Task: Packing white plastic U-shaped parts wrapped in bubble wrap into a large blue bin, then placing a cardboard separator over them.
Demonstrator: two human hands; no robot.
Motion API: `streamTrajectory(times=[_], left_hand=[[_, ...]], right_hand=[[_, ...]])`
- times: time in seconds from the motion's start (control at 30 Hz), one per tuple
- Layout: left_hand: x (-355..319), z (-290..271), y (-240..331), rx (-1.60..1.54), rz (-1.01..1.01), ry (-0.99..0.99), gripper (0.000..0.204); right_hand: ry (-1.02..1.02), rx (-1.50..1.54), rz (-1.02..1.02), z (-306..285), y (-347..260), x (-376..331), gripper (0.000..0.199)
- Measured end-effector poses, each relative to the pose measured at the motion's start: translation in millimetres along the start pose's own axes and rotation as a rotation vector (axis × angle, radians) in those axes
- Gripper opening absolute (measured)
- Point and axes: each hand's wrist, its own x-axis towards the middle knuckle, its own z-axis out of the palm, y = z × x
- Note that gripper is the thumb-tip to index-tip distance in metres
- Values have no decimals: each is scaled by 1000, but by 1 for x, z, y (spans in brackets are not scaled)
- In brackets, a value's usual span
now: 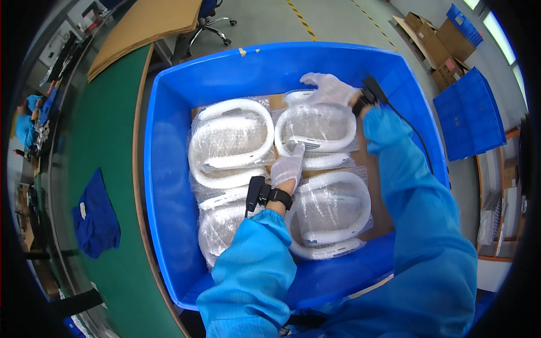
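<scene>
Several white curved, ring-shaped plastic parts in clear bubble bags lie inside a large blue bin (163,169). My left hand (287,169), in a white glove, rests at the near edge of the far right bagged ring part (324,145), index finger stretched along it. Over the far end of this same bag is my right hand (331,90), also gloved, with fingers apart and slightly blurred. Whether it touches the bag I cannot tell. Left of these lies another bagged ring part (267,132); nearer me is a third bagged part (363,208). My left forearm partly covers a near left bag (217,225).
A green-topped workbench (112,141) runs along the left, bearing a blue cloth (96,217) and brown cardboard sheets (146,28). A wheeled chair (208,28) stands beyond. Blue crates (470,115) and cardboard boxes (437,48) are at right. Cables hang from both wrist devices.
</scene>
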Motion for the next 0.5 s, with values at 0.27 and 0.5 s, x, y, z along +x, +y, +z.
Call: streamTrajectory(times=[0.27, 0.5], left_hand=[[-135, -102, 22, 340, 545, 85, 33], [-397, -246, 67, -881, -248, -84, 43]], right_hand=[[406, -308, -18, 87, -54, -68, 67], [150, -360, 16, 70, -77, -79, 48]])
